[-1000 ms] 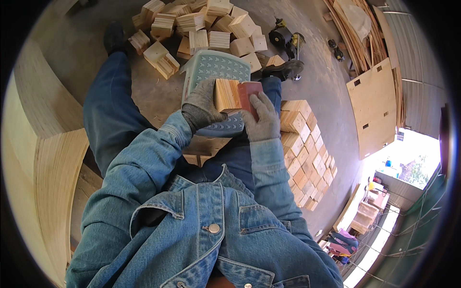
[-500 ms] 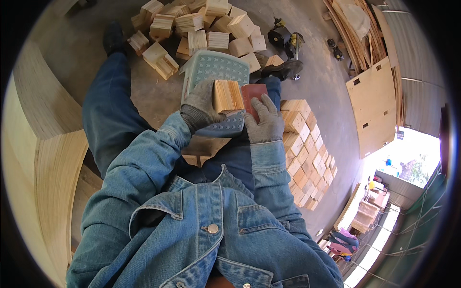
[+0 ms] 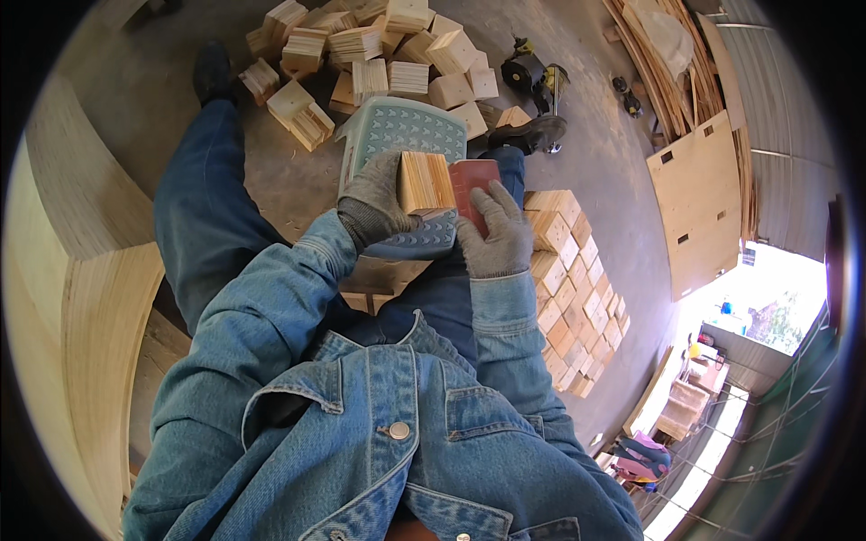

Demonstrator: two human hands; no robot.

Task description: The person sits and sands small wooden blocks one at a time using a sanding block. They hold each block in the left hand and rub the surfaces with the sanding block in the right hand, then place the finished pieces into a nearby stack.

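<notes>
My left hand [image 3: 375, 197], in a grey glove, is closed around a layered plywood block [image 3: 427, 183] above the stool. Gloved in grey too, my right hand [image 3: 498, 234] grips a flat reddish-brown rectangular pad [image 3: 473, 187], which looks like a sanding pad. The pad is held beside the block's right face; whether the two touch, I cannot tell. Below both hands stands a light blue-green plastic step stool [image 3: 410, 123] with a studded top, between my legs.
A loose pile of wooden blocks [image 3: 410, 77] lies beyond the stool. To the right, more blocks are laid in neat rows [image 3: 577, 288]. Black-and-yellow power tools [image 3: 532, 77] lie on the floor near my right foot. Curved plywood [image 3: 99, 270] stands at left; wooden panels [image 3: 699, 198] lean at far right.
The reddish-brown pad and my right hand have shifted very slightly. My left hand keeps its hold on the block in nearly the same place.
</notes>
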